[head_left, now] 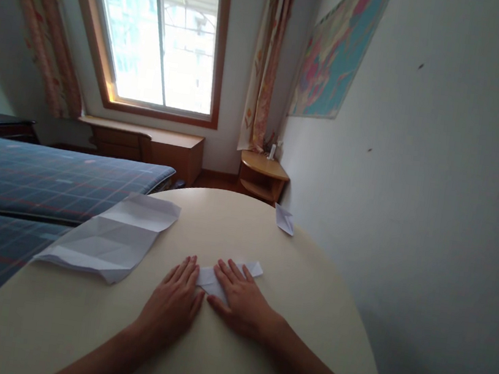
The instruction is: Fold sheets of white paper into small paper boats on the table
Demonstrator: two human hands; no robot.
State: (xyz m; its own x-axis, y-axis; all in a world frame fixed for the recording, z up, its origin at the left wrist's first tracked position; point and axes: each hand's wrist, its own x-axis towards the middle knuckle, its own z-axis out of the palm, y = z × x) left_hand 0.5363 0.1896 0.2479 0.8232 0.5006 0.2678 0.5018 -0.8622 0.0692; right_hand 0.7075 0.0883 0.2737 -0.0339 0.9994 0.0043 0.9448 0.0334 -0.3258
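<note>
A small folded white paper point(207, 278) lies on the round cream table point(221, 220), in front of me. My right hand point(238, 297) rests flat over its middle, fingers stretched forward. One pointed end of the paper shows beyond those fingers, to the right. At the paper's left end lies my left hand point(176, 297), palm down with its fingers extended and its thumb near the lower edge. Both hands are open, and part of the paper is hidden under them.
Creased white sheets point(107, 238) lie at the table's left edge. A small folded paper piece point(284, 220) sits at the far right rim. A plaid mattress point(46, 183) adjoins on the left, a white wall point(432, 237) on the right. Behind stand a desk point(177, 139) and a corner shelf point(265, 166).
</note>
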